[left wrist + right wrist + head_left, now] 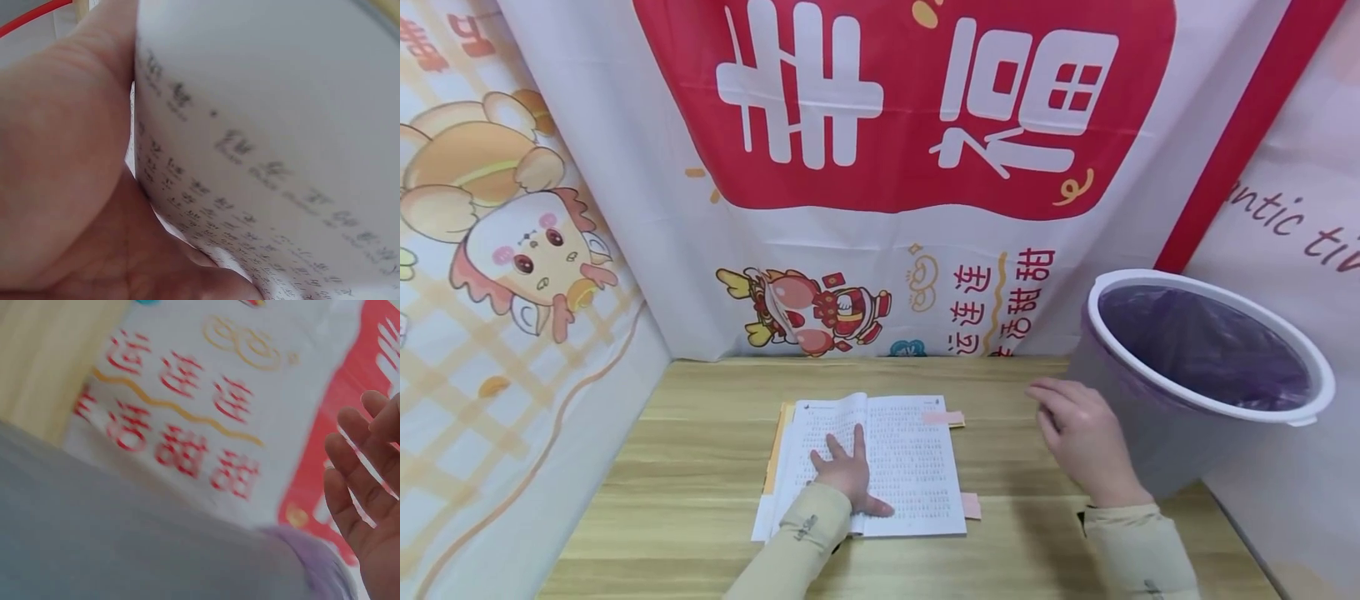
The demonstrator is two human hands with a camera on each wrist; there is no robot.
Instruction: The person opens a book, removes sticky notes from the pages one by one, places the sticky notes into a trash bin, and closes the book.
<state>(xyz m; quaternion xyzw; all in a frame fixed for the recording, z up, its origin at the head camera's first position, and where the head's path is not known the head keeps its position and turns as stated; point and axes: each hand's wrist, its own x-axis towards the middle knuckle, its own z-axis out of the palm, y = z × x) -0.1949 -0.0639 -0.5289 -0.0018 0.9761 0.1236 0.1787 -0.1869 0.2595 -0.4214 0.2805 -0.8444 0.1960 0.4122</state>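
An open book [913, 467] with printed pages lies on the table, pink tabs [972, 506] sticking out at its right edge. Across its middle fold rests my left hand [847, 479], fingers spread over the pages. The left wrist view has a page [262, 125] curving up close beside that palm. My right hand [1086, 433] is in the air over the right side of the table, beside a grey bin [1165, 450]. In the right wrist view its fingers [359, 494] bend loosely, and I see nothing held between them.
The bin has a white rim [1213, 287] and a purple liner bag [1210, 350]. The wooden table [692, 467] meets a printed cloth [880, 233] with red and white lettering at the back. Patterned cloth also covers the left and right sides.
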